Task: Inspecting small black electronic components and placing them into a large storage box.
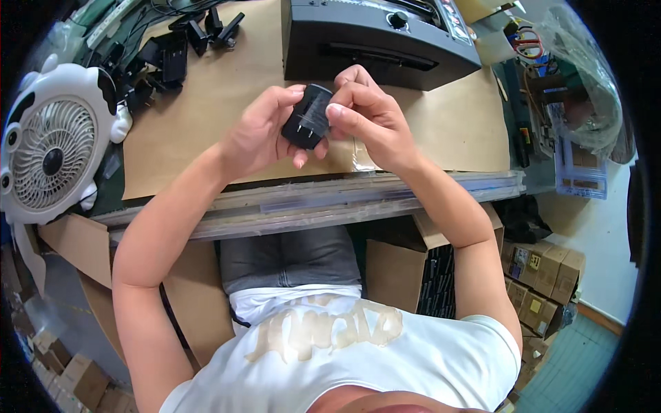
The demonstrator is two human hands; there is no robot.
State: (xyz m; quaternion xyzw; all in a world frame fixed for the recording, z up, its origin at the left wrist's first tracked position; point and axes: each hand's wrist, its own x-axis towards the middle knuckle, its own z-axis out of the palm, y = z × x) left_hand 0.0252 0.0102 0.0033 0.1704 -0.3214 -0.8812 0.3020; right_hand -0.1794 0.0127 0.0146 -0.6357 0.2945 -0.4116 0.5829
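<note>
Above the brown paper on the bench, my left hand is closed round a black power adapter. Two metal prongs stick out of the adapter's face, which is turned toward me and tilted. A shiny clear strip lies across that face. My right hand is closed at the adapter's right edge, thumb and forefinger pressed together beside the strip. Whether those fingertips grip the strip's end or only the adapter's edge is too small to make out.
A dark grey machine with a knob stands at the back of the bench. Several black adapters lie at the back left, near a white fan. Scissors are at the far right. Open cardboard boxes sit below the bench edge.
</note>
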